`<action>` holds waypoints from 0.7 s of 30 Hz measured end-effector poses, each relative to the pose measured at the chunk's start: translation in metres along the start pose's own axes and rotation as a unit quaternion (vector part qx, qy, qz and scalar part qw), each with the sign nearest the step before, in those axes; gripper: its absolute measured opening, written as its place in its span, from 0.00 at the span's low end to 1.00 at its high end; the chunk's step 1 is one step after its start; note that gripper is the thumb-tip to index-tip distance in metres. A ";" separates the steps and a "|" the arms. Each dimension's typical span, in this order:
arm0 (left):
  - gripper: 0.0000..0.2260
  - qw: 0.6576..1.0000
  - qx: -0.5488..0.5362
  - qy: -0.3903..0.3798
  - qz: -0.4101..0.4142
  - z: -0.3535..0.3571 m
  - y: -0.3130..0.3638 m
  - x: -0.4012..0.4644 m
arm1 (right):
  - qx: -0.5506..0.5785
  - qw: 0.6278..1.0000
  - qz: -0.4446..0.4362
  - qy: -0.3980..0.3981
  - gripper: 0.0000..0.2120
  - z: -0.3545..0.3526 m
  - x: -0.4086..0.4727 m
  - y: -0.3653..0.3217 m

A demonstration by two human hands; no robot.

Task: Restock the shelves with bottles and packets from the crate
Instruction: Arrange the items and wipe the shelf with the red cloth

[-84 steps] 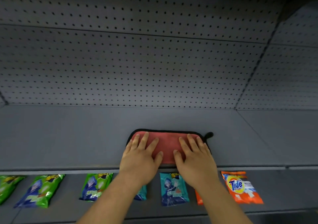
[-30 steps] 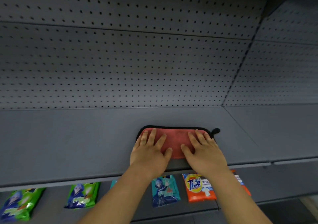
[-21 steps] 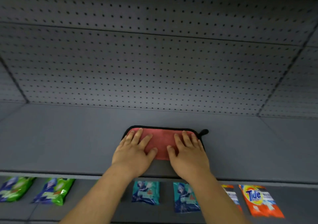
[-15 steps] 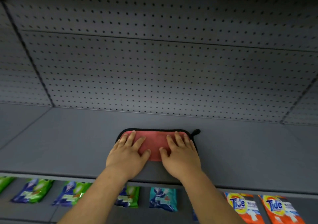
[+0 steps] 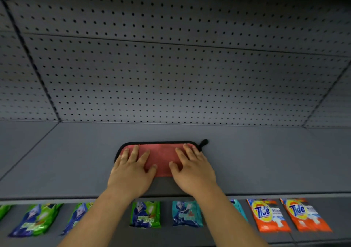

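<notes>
Pink cloth (image 5: 161, 157) edged black, grey dotted pegboard (image 5: 171, 79), green, teal, orange packets (image 5: 269, 215)

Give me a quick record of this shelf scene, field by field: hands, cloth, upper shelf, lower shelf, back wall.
left hand: left hand flat, fingers spread on the cloth
right hand: right hand flat on the cloth
cloth: red cloth, black edging, loop at right corner, lying on the upper shelf
upper shelf: grey upper shelf
lower shelf: green packets, teal packet, two orange Tide packets lying flat in a row
back wall: grey pegboard
</notes>
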State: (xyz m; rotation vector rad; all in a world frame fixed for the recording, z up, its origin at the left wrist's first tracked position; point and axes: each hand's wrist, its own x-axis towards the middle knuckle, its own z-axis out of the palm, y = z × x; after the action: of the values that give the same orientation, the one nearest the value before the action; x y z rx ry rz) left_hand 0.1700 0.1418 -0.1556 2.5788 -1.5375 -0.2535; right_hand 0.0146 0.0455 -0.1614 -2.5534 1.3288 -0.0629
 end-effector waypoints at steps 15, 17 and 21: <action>0.29 0.995 -0.012 -0.003 0.096 0.023 0.076 -0.045 | -0.033 0.993 0.103 0.047 0.31 -0.012 -0.073 0.065; 0.29 0.995 -0.015 0.001 0.096 0.021 0.058 -0.046 | -0.032 0.993 0.104 0.050 0.31 -0.006 -0.075 0.043; 0.28 0.996 -0.018 0.020 0.084 0.012 -0.004 -0.042 | -0.028 0.995 0.086 0.051 0.33 0.012 -0.067 -0.017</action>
State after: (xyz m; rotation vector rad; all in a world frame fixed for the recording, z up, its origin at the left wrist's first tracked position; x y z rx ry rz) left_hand 0.1513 0.1809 -0.1650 2.3949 -1.7058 -0.2089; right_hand -0.0088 0.1112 -0.1630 -2.4984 1.6048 -0.1257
